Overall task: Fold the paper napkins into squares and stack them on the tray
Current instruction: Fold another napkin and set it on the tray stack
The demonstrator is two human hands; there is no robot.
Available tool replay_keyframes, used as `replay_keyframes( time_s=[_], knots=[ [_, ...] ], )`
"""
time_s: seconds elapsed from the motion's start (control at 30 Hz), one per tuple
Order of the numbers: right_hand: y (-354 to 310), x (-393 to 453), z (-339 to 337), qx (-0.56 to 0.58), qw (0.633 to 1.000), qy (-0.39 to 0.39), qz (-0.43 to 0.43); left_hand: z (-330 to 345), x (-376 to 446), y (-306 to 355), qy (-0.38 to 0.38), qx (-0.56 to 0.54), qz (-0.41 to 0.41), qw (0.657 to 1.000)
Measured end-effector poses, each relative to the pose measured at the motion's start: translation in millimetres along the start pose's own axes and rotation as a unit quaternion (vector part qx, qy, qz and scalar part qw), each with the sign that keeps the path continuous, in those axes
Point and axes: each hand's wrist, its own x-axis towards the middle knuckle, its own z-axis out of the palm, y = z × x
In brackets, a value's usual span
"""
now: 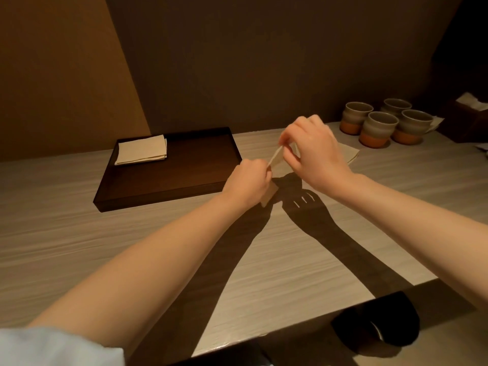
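A dark wooden tray (pixel 184 170) lies on the table at centre left. A small stack of folded cream napkins (pixel 142 149) sits in its far left corner. Just right of the tray, above the table, both hands hold one cream napkin (pixel 276 158). My left hand (pixel 249 183) grips its near end, and a corner of the paper shows below that hand. My right hand (pixel 313 149) pinches the napkin's far upper edge. More unfolded napkins (pixel 350 154) lie flat on the table beyond my right hand, mostly hidden by it.
Several grey and orange ceramic cups (pixel 380 128) stand at the back right. A dark box with paper (pixel 472 107) sits at the far right edge. A black rounded object (pixel 377 323) is below the table's near right edge. Walls close the far side.
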Motion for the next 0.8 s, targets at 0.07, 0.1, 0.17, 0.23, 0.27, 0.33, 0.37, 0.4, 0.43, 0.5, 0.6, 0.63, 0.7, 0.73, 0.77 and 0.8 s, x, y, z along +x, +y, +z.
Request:
replay_keyframes(
  time_s=[0.07,0.1,0.17,0.23,0.27,0.33,0.37,0.4,0.43,0.5,0.6,0.63,0.7,0.73,0.77,0.8],
  knots=[
    [-5,5,-6,0.015,0.999,0.036,0.012,-14,-2,3,0.046,-0.074,-0.003,0.996],
    [-7,6,-10,0.022,0.998,0.052,0.013,-21,-4,5,0.068,-0.100,-0.003,0.993],
    [-13,8,-15,0.028,0.997,0.076,-0.001,-37,-10,4,0.103,-0.119,0.012,0.988],
    [-19,6,-19,0.033,0.996,0.087,-0.018,-52,-18,-3,0.120,-0.104,0.038,0.986],
    [-23,4,-21,0.036,0.995,0.088,-0.026,-59,-24,-8,0.126,-0.093,0.047,0.987],
    [-32,-1,-23,0.048,0.995,0.083,-0.042,-72,-38,-20,0.132,-0.061,0.063,0.987],
    [-38,-5,-23,0.057,0.994,0.075,-0.052,-78,-47,-27,0.131,-0.037,0.071,0.988],
    [-43,-9,-23,0.066,0.994,0.063,-0.063,-83,-57,-33,0.126,-0.005,0.080,0.989],
    [-48,-14,-23,0.074,0.993,0.048,-0.076,-87,-68,-40,0.120,0.028,0.088,0.988],
    [-59,-25,-21,0.092,0.991,0.012,-0.096,-93,-93,-53,0.104,0.082,0.110,0.985],
    [-79,-48,-11,0.139,0.984,-0.044,-0.101,-93,-133,-75,0.067,0.125,0.144,0.979],
    [-86,-56,-7,0.157,0.980,-0.066,-0.104,-93,-146,-83,0.049,0.131,0.146,0.979],
    [-97,-75,4,0.184,0.969,-0.120,-0.115,-91,-174,-95,0.010,0.137,0.141,0.980],
    [-102,-84,10,0.191,0.962,-0.154,-0.120,-89,-188,-102,-0.012,0.139,0.144,0.980],
    [-106,-94,16,0.195,0.954,-0.191,-0.123,-86,-201,-108,-0.035,0.140,0.155,0.977],
    [-110,-102,21,0.196,0.947,-0.221,-0.128,-84,-213,-115,-0.060,0.141,0.165,0.974]
  ],
)
